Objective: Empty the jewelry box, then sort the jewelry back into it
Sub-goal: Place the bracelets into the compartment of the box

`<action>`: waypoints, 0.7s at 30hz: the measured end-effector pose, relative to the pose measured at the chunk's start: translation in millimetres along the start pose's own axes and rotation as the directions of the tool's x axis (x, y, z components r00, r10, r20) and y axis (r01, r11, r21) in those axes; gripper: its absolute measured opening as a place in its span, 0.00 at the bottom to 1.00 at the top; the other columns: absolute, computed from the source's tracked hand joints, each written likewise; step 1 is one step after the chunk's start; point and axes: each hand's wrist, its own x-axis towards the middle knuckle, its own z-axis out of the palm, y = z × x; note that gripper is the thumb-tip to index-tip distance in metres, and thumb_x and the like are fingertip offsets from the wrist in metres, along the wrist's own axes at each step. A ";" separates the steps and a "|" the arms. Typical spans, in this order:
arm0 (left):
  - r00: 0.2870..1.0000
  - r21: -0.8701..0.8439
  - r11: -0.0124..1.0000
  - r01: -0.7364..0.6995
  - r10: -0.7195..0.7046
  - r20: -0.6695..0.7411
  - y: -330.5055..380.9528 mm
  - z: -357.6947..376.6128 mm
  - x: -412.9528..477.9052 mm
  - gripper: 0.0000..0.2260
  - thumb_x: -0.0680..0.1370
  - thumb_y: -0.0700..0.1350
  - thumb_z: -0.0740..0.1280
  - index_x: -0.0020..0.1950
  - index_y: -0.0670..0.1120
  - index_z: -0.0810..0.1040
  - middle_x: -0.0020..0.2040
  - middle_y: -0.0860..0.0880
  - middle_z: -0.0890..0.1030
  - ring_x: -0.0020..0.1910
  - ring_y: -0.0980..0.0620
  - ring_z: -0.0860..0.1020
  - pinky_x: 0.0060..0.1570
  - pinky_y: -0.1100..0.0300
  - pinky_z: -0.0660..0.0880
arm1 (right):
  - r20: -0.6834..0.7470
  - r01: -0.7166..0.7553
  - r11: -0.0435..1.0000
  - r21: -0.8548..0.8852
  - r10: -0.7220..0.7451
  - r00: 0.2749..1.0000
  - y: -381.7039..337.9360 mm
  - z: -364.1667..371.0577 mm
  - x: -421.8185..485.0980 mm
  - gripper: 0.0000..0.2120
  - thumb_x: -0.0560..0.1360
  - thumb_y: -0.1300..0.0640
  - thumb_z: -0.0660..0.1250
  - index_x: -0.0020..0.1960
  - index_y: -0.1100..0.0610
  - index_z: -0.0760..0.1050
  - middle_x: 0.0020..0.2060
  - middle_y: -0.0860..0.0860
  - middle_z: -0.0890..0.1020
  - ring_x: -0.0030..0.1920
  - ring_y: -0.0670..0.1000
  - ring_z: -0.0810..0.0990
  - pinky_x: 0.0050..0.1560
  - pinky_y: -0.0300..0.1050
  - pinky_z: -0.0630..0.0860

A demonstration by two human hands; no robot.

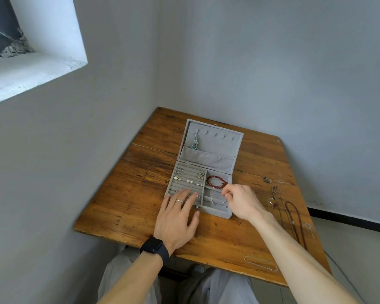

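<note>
One jewelry box (219,212) (earrings (189,181), red bracelet (216,182) inside); left hand (176,218) flat, right hand (241,201) curled, grasp unclear.

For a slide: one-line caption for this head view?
Left hand rests on the open grey jewelry box; right hand pinches a silver chain in its compartment.
</note>
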 end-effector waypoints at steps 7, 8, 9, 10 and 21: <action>0.983 0.164 0.978 -0.132 0.107 0.153 13.2 -13.5 99.7 0.13 0.79 0.51 0.63 0.62 0.53 0.81 0.62 0.50 0.76 0.63 0.47 0.72 0.63 0.52 0.67 | -0.055 0.072 0.997 -0.029 -0.073 0.996 3.8 11.4 -4.0 0.13 0.83 0.56 0.59 0.61 0.53 0.79 0.57 0.51 0.81 0.55 0.52 0.75 0.54 0.46 0.73; 0.972 0.192 0.970 -0.148 0.107 0.208 15.6 -11.4 108.8 0.13 0.80 0.51 0.63 0.62 0.53 0.81 0.63 0.50 0.76 0.63 0.47 0.71 0.64 0.52 0.66 | -0.057 0.092 0.995 -0.048 -0.094 0.994 4.6 12.9 -4.6 0.13 0.82 0.55 0.58 0.61 0.53 0.79 0.56 0.51 0.81 0.54 0.51 0.73 0.52 0.45 0.72; 0.960 0.231 0.958 -0.171 0.109 0.259 17.2 -8.5 115.5 0.13 0.79 0.50 0.63 0.62 0.53 0.81 0.64 0.50 0.75 0.64 0.47 0.70 0.64 0.51 0.65 | -0.053 0.114 0.991 -0.068 -0.117 0.992 6.0 14.3 -5.2 0.13 0.82 0.53 0.59 0.61 0.53 0.79 0.54 0.50 0.81 0.52 0.50 0.72 0.50 0.44 0.71; 0.946 0.274 0.941 -0.201 0.114 0.305 18.6 -5.5 120.6 0.13 0.79 0.50 0.63 0.60 0.53 0.82 0.65 0.50 0.74 0.64 0.47 0.69 0.64 0.51 0.65 | -0.042 0.134 0.987 -0.086 -0.138 0.990 8.1 15.5 -5.5 0.13 0.81 0.50 0.60 0.59 0.52 0.79 0.52 0.50 0.81 0.51 0.50 0.71 0.49 0.44 0.71; 0.901 0.355 0.911 -0.210 0.040 0.431 22.5 14.5 137.5 0.11 0.80 0.50 0.64 0.58 0.53 0.83 0.64 0.49 0.73 0.64 0.47 0.69 0.63 0.51 0.69 | 0.042 0.210 0.973 -0.100 -0.206 0.978 23.8 7.4 7.0 0.11 0.79 0.51 0.64 0.57 0.47 0.82 0.50 0.50 0.83 0.55 0.53 0.77 0.51 0.53 0.78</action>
